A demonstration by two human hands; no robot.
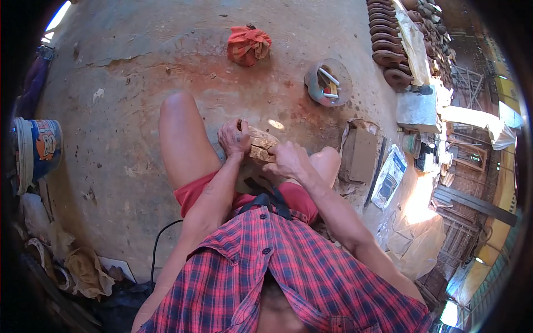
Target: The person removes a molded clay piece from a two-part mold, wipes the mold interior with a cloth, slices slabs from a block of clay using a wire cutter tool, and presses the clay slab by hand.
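Observation:
Between my knees I hold a light-brown block (260, 143), with a rough, wood-like surface and a dark line across it. My left hand (234, 137) is closed on its left end. My right hand (290, 160) grips the lower right side, its fingers bent against the block. The undersides of the block and some fingertips are hidden. Ahead of my hands on the floor sit a knotted red cloth bundle (249, 46) and a round bowl (312, 93) with white sticks or tools in it.
Right of my knee lies a grey-brown rectangular block (358, 155), with a printed plastic packet (388, 176) beyond it. Stacked brown clay-like pieces (384, 28) line the far right. A labelled bucket (45, 147) stands at left, above crumpled bags (86, 272). A black cable (157, 244) runs beside me.

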